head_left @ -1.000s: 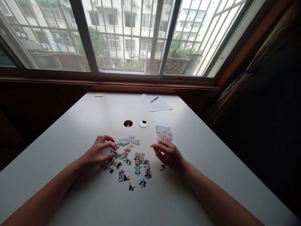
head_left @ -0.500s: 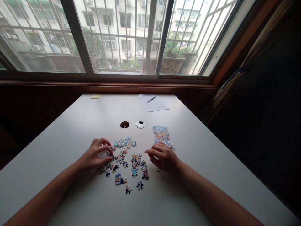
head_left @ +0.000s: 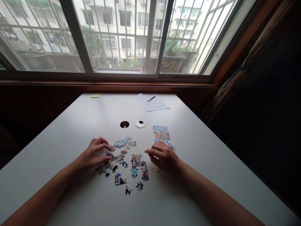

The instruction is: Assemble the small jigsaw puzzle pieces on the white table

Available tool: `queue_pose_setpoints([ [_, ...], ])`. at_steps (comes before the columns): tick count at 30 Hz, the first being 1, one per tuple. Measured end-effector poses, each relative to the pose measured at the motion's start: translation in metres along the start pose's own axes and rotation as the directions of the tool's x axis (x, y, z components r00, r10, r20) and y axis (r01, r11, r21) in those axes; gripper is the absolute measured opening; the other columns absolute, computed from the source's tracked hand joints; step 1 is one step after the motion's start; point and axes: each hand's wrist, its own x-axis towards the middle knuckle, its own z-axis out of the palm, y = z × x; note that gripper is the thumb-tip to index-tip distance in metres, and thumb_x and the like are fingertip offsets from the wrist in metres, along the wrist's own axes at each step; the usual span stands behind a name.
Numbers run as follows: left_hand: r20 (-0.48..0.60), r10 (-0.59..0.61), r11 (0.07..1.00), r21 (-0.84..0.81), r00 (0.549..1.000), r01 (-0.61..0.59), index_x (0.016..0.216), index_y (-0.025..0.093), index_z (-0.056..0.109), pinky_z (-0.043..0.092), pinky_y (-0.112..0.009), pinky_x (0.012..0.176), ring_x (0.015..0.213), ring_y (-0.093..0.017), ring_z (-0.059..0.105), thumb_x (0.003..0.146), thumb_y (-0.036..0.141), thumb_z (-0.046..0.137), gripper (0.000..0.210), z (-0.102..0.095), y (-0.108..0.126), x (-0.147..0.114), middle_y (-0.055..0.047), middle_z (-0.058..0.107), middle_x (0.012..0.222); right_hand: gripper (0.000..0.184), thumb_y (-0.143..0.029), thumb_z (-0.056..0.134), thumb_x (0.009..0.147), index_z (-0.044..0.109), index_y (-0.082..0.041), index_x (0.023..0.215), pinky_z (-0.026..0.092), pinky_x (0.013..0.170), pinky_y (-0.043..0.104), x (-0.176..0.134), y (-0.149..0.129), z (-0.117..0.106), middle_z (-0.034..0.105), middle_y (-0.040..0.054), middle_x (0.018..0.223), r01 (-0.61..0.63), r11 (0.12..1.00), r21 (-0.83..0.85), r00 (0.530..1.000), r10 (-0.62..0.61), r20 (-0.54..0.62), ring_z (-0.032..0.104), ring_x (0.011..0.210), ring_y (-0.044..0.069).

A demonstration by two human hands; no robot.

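Observation:
My left hand (head_left: 96, 153) is at the left side of the loose jigsaw pieces (head_left: 122, 157). Its thumb and fingers are parted, and no piece shows held between them. My right hand (head_left: 163, 155) rests palm down, with fingers loosely bent and nothing visible in them. It is just right of a joined puzzle section (head_left: 134, 164) and a joined edge strip (head_left: 145, 172). Nearer to me lie a joined corner section (head_left: 120, 179) and two small clusters, one dark (head_left: 139, 185) and one white and orange (head_left: 128, 189). A single piece (head_left: 158, 169) is partly covered by my right hand.
A colourful picture sheet (head_left: 162, 134) lies just beyond my right hand. Farther back on the white table (head_left: 101, 113) are a round hole (head_left: 124, 124), its cover (head_left: 140, 124), papers (head_left: 152, 105) with a pen (head_left: 151, 99), and yellow notes (head_left: 95, 95).
My left hand has shifted slightly left, its thumb and fingers still parted. My right hand and the joined sections have stayed in place.

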Motion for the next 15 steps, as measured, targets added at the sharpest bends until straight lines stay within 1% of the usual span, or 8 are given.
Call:
queue_pose_setpoints([
  [2,0.005,-0.003,1.0,-0.013,1.0,0.003,0.104,0.027,0.068,0.043,-0.04,0.101,0.115,-0.026,0.045,0.087,0.046,0.067,0.025,-0.0033,0.0017,-0.0006,-0.005,0.054,0.119,0.021,-0.012,0.053,0.094,0.065,-0.021,0.108,0.043,0.071,0.031,-0.0005,0.0005,0.0005,0.067,0.0037,0.084,-0.005,1.0,0.004,1.0,0.005,-0.004,0.057,0.072,0.016],
  [4,0.009,-0.009,0.999,-0.032,1.0,0.009,0.103,0.026,0.066,0.043,-0.04,0.101,0.116,-0.026,0.045,0.089,0.037,0.06,0.019,-0.0063,0.0026,-0.0015,-0.005,0.054,0.119,0.021,-0.011,0.053,0.093,0.065,-0.02,0.108,0.043,0.071,0.031,-0.0006,0.0012,0.0006,0.067,0.0036,0.084,-0.003,1.0,0.011,1.0,0.003,-0.01,0.058,0.072,0.016],
  [7,0.014,-0.032,0.997,-0.067,0.999,0.033,0.101,0.024,0.065,0.045,-0.04,0.101,0.115,-0.026,0.046,0.083,0.026,0.051,0.022,-0.0088,0.0026,-0.0024,-0.005,0.054,0.118,0.021,-0.011,0.053,0.093,0.065,-0.02,0.108,0.043,0.07,0.031,-0.0005,0.0021,0.0005,0.067,0.0034,0.083,0.001,1.0,0.016,1.0,-0.001,-0.023,0.058,0.072,0.016],
  [10,0.014,-0.052,0.996,-0.074,0.999,0.053,0.098,0.024,0.065,0.045,-0.041,0.1,0.114,-0.026,0.047,0.081,0.024,0.051,0.023,-0.0088,0.0026,-0.0024,-0.005,0.054,0.117,0.021,-0.012,0.053,0.094,0.065,-0.021,0.108,0.043,0.071,0.032,0.0001,0.0024,0.0002,0.067,0.0032,0.083,0.002,1.0,0.012,1.0,-0.002,-0.022,0.059,0.072,0.016],
  [15,0.01,-0.032,0.998,-0.048,0.999,0.032,0.097,0.025,0.067,0.045,-0.041,0.1,0.114,-0.026,0.047,0.087,0.033,0.057,0.016,-0.0078,0.0048,-0.0019,-0.005,0.055,0.115,0.02,-0.011,0.053,0.094,0.064,-0.02,0.108,0.042,0.072,0.032,0.0019,0.0008,-0.0014,0.067,0.0027,0.081,0.012,1.0,0.016,1.0,-0.012,-0.016,0.058,0.073,0.016],
])
